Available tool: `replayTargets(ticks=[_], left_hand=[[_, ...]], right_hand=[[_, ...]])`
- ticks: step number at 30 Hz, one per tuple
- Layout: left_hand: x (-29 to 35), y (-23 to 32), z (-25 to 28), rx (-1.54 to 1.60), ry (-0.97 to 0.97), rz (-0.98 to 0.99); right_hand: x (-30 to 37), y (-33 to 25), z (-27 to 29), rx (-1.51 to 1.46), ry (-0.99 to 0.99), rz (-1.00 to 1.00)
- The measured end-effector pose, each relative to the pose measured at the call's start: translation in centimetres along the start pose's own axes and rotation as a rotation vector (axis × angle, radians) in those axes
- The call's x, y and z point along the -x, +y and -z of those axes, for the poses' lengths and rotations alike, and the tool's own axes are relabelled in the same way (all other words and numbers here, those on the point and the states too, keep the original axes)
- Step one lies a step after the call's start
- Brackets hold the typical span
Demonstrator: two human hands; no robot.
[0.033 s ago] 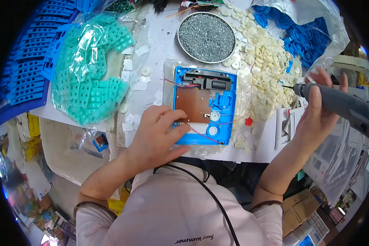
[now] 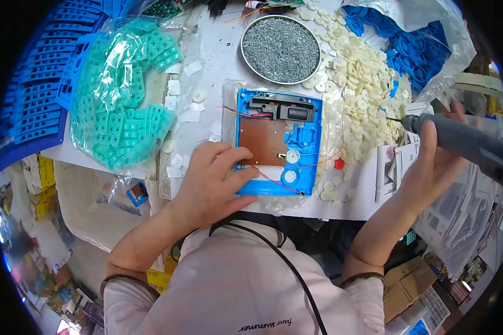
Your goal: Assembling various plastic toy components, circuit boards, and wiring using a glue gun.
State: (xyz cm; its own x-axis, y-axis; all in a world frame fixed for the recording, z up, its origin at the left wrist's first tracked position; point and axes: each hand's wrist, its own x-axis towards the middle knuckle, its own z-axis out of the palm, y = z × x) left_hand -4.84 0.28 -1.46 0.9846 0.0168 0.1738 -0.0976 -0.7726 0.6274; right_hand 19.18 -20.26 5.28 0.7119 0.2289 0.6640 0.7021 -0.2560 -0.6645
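Observation:
A blue plastic casing (image 2: 311,192) lies open on the table in front of me. Inside it are a brown circuit board (image 2: 261,137), a black part (image 2: 279,109) along the far side, and thin red wires (image 2: 276,183). My left hand (image 2: 209,178) grips the casing's near left corner, its fingers bent over the edge beside the board; the fingertips partly hide what they press. On the right, my right hand (image 2: 433,159) is wrapped around a grey electric screwdriver (image 2: 458,137). Its bit points left, above the pale discs and away from the casing.
Beyond the casing stands a round dish of small screws (image 2: 281,50). Cream plastic discs (image 2: 366,84) are heaped to its right, near a bag of blue parts (image 2: 419,53). Bagged green keypads (image 2: 123,111) and stacked blue panels (image 2: 39,78) are at left.
My right hand's fingers have shifted around the screwdriver, which has moved very slightly. My left thumb has moved up a little toward the casing. The casing stays almost in place.

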Motion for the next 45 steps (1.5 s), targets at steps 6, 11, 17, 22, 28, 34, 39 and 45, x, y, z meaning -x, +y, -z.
replayTargets(ticks=[6,11,17,22,28,34,39,45], left_hand=[[0.3,-0.6,0.4,-0.049,-0.043,-0.044],[-0.1,-0.6,0.3,-0.014,-0.046,-0.053],[0.2,0.1,0.4,-0.005,-0.047,-0.009],[0.3,0.2,0.2,-0.006,-0.02,-0.008],[0.4,0.4,0.6,-0.005,-0.011,-0.01],[0.3,1.1,0.5,-0.025,-0.005,0.009],[0.0,1.0,0.6,-0.007,-0.003,0.024],[-1.3,-0.5,1.2,0.05,0.187,0.048]], right_hand=[[6.8,-4.6,4.6,0.066,-0.636,0.282],[8.2,-3.1,1.8,0.31,-0.993,0.016],[9.7,-3.4,3.3,0.341,-1.034,0.056],[9.9,-3.8,3.7,0.324,-0.974,0.017],[10.8,-4.4,2.6,0.341,-0.925,-0.111],[10.9,-4.3,3.5,0.341,-0.952,-0.084],[10.1,-5.5,3.4,0.293,-0.916,-0.078],[10.0,-6.9,2.7,0.097,-0.989,-0.019]])
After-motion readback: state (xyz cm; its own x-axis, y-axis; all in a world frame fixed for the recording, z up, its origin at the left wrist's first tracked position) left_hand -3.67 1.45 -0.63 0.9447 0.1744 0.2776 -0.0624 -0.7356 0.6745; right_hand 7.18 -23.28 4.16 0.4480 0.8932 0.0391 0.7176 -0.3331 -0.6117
